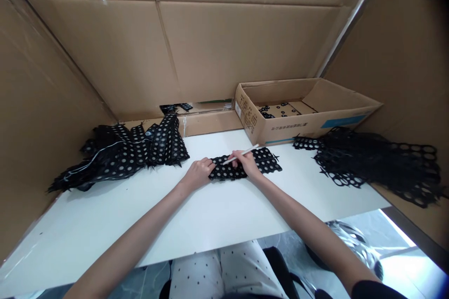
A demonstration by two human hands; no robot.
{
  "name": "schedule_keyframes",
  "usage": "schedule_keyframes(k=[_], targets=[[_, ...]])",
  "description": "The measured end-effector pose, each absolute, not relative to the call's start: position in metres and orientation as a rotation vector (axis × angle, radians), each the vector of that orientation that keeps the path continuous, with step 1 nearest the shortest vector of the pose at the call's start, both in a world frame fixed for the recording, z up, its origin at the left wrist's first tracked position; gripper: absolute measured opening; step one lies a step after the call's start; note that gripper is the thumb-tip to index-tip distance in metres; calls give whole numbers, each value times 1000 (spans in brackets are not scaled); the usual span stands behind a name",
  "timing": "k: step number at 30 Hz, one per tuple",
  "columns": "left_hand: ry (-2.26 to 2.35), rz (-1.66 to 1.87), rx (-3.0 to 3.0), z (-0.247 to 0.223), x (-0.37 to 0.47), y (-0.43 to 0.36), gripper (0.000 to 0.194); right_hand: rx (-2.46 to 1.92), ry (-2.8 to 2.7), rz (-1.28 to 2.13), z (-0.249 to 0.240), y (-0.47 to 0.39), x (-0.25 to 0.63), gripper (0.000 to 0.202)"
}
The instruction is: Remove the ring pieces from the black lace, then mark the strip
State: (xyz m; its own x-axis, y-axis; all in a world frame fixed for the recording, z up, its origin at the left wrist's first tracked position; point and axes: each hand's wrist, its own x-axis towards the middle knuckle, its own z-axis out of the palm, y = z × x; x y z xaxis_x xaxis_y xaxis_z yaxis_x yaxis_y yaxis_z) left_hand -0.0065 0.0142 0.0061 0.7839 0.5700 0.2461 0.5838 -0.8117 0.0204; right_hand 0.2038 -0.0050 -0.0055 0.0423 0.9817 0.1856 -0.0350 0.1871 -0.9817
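A piece of black fabric with rows of round light dots [268, 160] lies flat on the white table in front of me. My left hand [199, 173] grips its left end, fingers curled at the edge. Over the middle of the piece, my right hand [246, 163] holds a thin white pen-like stick [250, 149], its tip pointing down and left at the dots. Whether the stick is a pen or another tool, I cannot tell. Part of the fabric is hidden under my right hand.
A heap of black dotted fabric [126, 154] lies at the left. An open cardboard box [291, 126] with small black rings stands at the back right. Black mesh with large round holes [379, 159] lies beside it. Cardboard walls [245, 46] enclose the white table [210, 224].
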Motion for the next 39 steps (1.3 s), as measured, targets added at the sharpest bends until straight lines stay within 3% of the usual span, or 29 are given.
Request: schedule_keyframes(k=[18,24,39], targets=[[-1007,-465,-2878,4,18,3,21,-1015,-1166,1077,-9,0,213,34],[-917,-317,-2872,7,18,9,15,-1020,-1216,1058,-9,-2,212,34],[-747,-398,-2860,-6,9,21,16,-1014,-1238,1032,-11,-1,211,34]])
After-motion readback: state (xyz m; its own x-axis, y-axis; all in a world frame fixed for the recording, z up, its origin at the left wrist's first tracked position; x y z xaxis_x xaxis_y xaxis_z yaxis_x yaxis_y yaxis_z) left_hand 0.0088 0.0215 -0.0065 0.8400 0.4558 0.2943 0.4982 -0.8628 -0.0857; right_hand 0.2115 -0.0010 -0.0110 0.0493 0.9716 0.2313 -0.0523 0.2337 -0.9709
